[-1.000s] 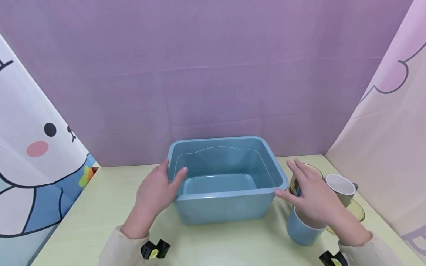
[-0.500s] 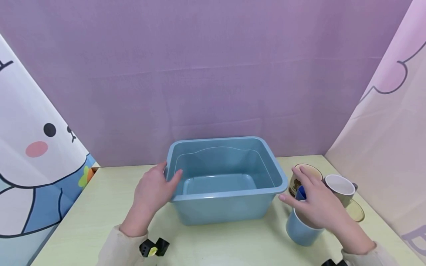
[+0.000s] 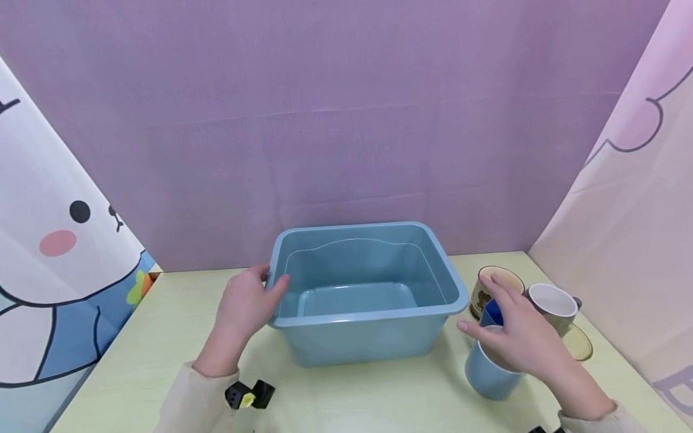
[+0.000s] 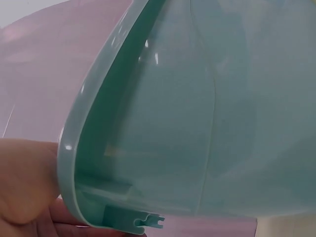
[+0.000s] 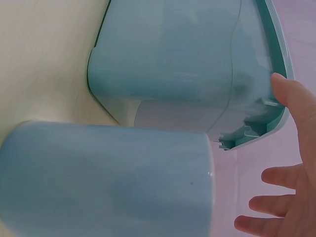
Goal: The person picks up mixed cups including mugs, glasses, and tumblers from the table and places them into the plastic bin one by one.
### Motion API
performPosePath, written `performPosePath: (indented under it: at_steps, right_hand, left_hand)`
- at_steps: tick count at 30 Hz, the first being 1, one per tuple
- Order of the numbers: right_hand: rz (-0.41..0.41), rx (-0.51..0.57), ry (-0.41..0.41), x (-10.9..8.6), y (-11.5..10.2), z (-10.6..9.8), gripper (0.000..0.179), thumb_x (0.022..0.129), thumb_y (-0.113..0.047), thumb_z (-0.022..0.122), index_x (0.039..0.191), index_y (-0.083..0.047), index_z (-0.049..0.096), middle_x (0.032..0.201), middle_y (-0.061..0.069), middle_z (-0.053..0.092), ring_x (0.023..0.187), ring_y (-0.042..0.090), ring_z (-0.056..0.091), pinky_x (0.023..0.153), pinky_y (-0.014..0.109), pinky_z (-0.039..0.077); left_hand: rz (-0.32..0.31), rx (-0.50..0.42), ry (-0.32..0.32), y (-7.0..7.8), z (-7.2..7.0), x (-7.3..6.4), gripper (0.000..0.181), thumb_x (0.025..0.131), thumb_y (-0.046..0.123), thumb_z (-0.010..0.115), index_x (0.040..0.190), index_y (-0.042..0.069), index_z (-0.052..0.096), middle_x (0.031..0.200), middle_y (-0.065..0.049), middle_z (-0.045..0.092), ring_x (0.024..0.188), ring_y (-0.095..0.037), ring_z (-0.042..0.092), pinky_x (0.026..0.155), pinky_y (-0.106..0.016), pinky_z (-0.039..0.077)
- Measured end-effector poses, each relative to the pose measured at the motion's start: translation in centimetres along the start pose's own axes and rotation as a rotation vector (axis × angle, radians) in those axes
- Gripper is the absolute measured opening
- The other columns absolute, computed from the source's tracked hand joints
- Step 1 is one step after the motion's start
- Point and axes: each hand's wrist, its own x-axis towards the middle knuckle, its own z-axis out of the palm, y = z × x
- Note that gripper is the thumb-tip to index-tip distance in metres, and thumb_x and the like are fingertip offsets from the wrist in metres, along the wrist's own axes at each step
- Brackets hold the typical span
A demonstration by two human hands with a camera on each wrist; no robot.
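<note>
Tub (image 3: 368, 341) | beside left hand (image 3: 243, 304) | light-blue cup (image 3: 491, 379) | below right hand (image 3: 522, 334)

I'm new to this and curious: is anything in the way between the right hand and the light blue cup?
Nothing visible is: the right hand hangs above the light blue cup, with a gap below its fingers. The dark blue cup stands beyond it.

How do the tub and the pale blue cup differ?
Size: the tub is far larger than the pale blue cup.
Shape: the tub's mouth is a rounded rectangle, the pale blue cup's is round.
Rim: the tub has a wide, flared lip, the pale blue cup a thin one.
Shared: both are blue, open-topped and upright on the table.
</note>
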Motion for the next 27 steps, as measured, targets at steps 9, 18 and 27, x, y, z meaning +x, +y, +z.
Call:
performPosePath:
  at_steps: [9,18,27]
  right_hand:
    - [0.025,0.007,-0.014,-0.4,0.2,0.1,0.098,0.075,-0.063,0.067,0.149,-0.013,0.027,0.148,0.020,0.035,0.127,0.048,0.040,0.088,0.064,0.040]
    - [0.026,0.024,-0.018,-1.0,0.9,0.3,0.098,0.072,-0.061,0.071,0.147,-0.010,0.032,0.144,0.024,0.038,0.124,0.049,0.042,0.087,0.066,0.039]
    - [0.048,0.060,-0.053,-1.8,2.0,0.6,0.099,0.072,-0.059,0.073,0.145,-0.007,0.032,0.144,0.027,0.037,0.128,0.050,0.036,0.091,0.068,0.034]
  left_hand:
    - [-0.049,-0.023,-0.012,-0.4,-0.1,0.8,0.033,0.089,0.019,0.059,0.109,-0.007,0.064,0.087,-0.018,0.068,0.065,-0.019,0.060,0.055,-0.030,0.053]
    - [-0.046,-0.050,-0.008,-1.1,0.0,1.3,0.033,0.087,0.016,0.060,0.111,-0.007,0.064,0.082,-0.017,0.067,0.061,-0.018,0.058,0.053,-0.028,0.050]
    - [-0.082,-0.074,-0.054,-1.6,-0.5,2.0,0.040,0.089,0.022,0.060,0.116,-0.009,0.061,0.097,-0.023,0.067,0.073,-0.023,0.065,0.063,-0.035,0.056]
